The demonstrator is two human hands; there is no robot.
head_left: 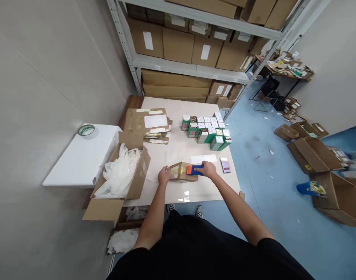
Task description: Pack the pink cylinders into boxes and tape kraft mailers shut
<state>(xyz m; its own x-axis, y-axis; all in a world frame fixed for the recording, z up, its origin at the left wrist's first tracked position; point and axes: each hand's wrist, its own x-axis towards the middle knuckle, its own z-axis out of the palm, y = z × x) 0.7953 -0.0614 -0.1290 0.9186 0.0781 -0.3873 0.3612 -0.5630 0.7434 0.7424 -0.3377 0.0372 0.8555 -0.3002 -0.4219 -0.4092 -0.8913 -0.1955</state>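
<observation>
A small brown cardboard box (189,178) with shiny tape along its top lies near the front of the table. At its left end, my left hand (164,175) has its fingers curled against the box; the fingertips are partly hidden. My right hand (208,169) is closed around a blue tool with an orange end (197,170); its exact kind is unclear. The orange end meets the taped top of the box. Just behind the tool lies a white paper strip (203,159), and a purple-and-white card or packet (225,165) is to the right.
Green-and-white cartons (211,133) stand at the table's back right. Flattened cardboard (147,120) is stacked at the back left. An open carton of white wrapping (119,171) sits left, beside a white surface (75,163) with a tape roll (88,131). Shelving (192,70) rises behind.
</observation>
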